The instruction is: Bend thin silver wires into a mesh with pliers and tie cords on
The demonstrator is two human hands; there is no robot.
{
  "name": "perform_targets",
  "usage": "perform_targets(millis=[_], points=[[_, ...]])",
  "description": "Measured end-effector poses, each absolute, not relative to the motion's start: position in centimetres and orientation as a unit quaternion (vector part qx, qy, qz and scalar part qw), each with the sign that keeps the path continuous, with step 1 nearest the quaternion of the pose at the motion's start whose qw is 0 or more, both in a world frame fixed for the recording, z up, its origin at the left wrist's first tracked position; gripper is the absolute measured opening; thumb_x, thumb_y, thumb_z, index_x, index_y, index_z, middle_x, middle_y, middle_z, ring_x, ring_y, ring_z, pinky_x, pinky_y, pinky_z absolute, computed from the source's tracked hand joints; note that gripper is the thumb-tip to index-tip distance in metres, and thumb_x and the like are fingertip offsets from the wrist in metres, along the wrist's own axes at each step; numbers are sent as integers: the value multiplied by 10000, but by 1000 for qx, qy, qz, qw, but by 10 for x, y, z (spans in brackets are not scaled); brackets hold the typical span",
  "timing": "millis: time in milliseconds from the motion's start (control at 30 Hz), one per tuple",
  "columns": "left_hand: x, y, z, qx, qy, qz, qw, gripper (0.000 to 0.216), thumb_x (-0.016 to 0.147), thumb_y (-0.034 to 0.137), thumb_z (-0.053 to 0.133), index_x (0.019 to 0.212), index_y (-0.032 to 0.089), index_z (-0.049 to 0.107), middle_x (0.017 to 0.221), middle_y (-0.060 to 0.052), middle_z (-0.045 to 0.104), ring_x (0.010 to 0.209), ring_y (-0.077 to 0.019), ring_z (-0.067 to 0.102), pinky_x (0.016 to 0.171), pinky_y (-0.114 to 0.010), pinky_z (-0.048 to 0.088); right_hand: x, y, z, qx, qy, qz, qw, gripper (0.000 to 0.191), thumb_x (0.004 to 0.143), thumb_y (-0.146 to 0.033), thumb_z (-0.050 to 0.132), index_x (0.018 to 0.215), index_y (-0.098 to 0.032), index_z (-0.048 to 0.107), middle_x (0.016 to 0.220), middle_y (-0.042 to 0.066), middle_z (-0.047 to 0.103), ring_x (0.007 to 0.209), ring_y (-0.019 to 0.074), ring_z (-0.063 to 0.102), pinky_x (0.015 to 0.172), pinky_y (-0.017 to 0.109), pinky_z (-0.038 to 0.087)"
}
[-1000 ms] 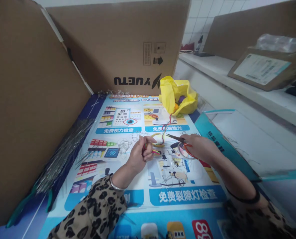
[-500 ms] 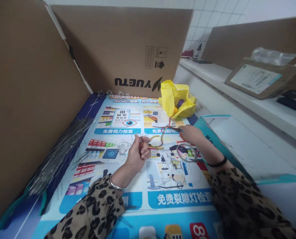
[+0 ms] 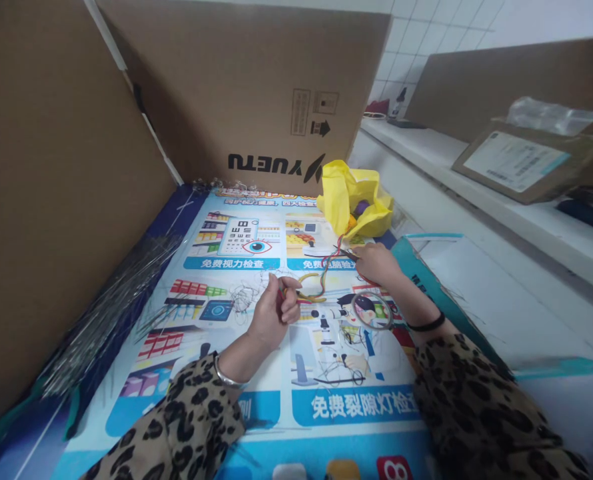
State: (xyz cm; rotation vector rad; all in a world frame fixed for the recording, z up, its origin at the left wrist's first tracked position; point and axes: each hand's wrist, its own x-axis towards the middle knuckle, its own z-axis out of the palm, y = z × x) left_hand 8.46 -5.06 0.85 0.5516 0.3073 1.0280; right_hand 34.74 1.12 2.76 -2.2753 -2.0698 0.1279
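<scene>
My left hand [image 3: 271, 310] is over the middle of the printed poster, closed with its fingers curled round multicoloured yarn [image 3: 324, 273]. Red, green and yellow strands run from it up to the yellow bag [image 3: 337, 200]. My right hand [image 3: 376, 263] is shut on a pair of scissors, whose dark blades [image 3: 347, 253] point left at the strands below the bag. Whether the blades touch the yarn I cannot tell. Between my hands lies a curved yellow piece [image 3: 309, 277], partly hidden by the left fingers. A round grey ring [image 3: 387, 313] rests below my right wrist.
Orange and purple balls [image 3: 361, 207] show inside the bag. A bundle of thin wires [image 3: 111, 320] lies along the left. Loose wire tangles [image 3: 246, 297] are scattered over the poster [image 3: 276, 340]. Cardboard panels [image 3: 216, 87] stand left and behind. At right is a teal box flap [image 3: 421, 267].
My right hand has shifted slightly left and up, and the scissor blades now sit closer to the strands. My left hand keeps its hold on the yarn, nearly in place.
</scene>
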Motion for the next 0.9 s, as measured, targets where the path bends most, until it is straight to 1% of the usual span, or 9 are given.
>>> perform_targets(millis=[133,300,400,500,567,633,733,800,900], points=[[84,-50,6,256,142,482,826,440,883,494,352,810,123,578,437,73,279,320,-31,228,364,-173,186,334,26,27,-727,-668,103,123,228,748,-344,541,856,-167,636,754,55,636,761,191,563,662,270,398],[84,-49,8,252,148,487,823,435,876,500,364,799,127,576,429,75,278,315,-33,225,360,-169,191,323,42,18,-721,-628,179,234,260,706,-429,570,683,-172,597,525,-12,530,531,119,474,492,225,348],[84,-49,8,249,154,488,822,431,874,497,372,796,125,576,426,76,281,312,-34,225,357,-170,189,321,43,15,-713,-602,216,288,299,726,-436,537,589,-171,522,452,-37,440,426,74,363,409,207,292],[84,-49,8,246,152,486,825,436,873,499,373,792,123,577,423,77,277,309,-33,219,353,-168,180,323,42,18,-710,-580,232,324,307,727,-438,532,584,-169,492,444,-43,414,399,59,329,373,191,267],[84,-49,8,248,151,484,825,444,871,508,369,792,124,578,420,78,272,308,-33,213,352,-165,182,325,43,22,-718,-568,220,338,305,743,-447,508,637,-160,513,472,-31,445,406,62,353,375,189,286],[83,-49,8,254,153,483,824,454,867,517,367,793,124,581,418,77,272,308,-33,210,353,-164,191,328,45,27,-731,-557,188,346,320,784,-446,441,743,-146,541,547,-3,513,444,75,411,408,194,336],[83,-49,9,257,156,484,822,464,866,520,366,787,120,585,418,76,277,306,-32,208,354,-166,197,333,46,35,-753,-551,132,334,351,838,-394,339,938,-130,548,748,64,606,614,121,532,533,223,424],[84,-49,9,260,156,483,821,468,862,527,367,778,121,584,416,77,270,303,-31,202,350,-167,188,335,43,41,-766,-560,100,300,332,826,-344,376,1001,-127,555,852,102,624,774,175,568,650,269,444],[84,-49,9,275,156,482,817,475,850,545,377,767,125,581,412,82,252,305,-30,192,350,-165,174,331,32,49,-777,-583,61,230,294,751,-276,508,957,-88,602,937,185,615,971,292,530,804,373,397]])
